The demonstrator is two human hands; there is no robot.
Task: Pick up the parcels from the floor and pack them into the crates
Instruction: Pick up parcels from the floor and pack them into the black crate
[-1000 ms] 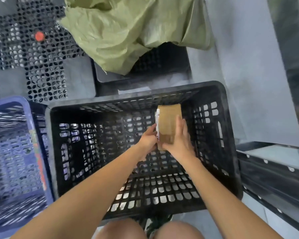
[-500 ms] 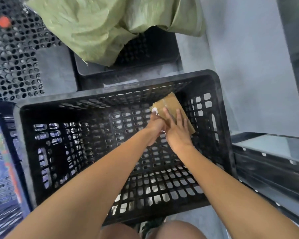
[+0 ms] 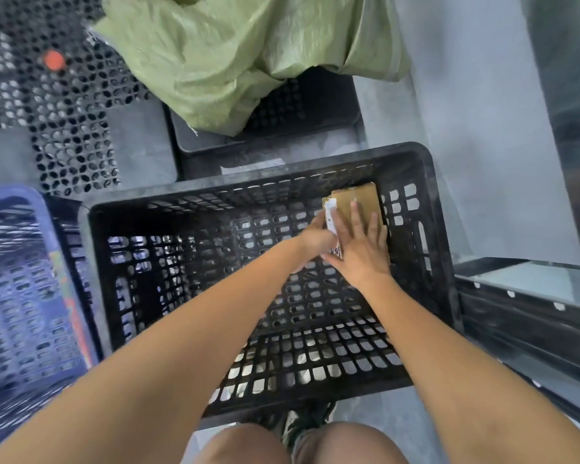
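A brown cardboard parcel (image 3: 355, 200) with a white label lies flat in the far right corner of the black slatted crate (image 3: 121, 209). My right hand (image 3: 362, 246) rests palm down on top of it, fingers spread. At the parcel's left edge, my left hand (image 3: 315, 234) grips the side with the label. Both forearms reach down into the crate from the bottom of the view. Nothing else lies inside the black crate.
A blue crate (image 3: 31, 209) stands to the left, touching the black one. A green woven sack (image 3: 235, 51) lies over another dark crate (image 3: 315, 108) behind. A perforated black mat (image 3: 64, 105) with a red dot covers the floor at the far left. A grey wall and metal frame (image 3: 523, 309) run along the right.
The parcel went from upright in my hands to flat in the crate's far right corner. My right hand now lies flat on top of it.
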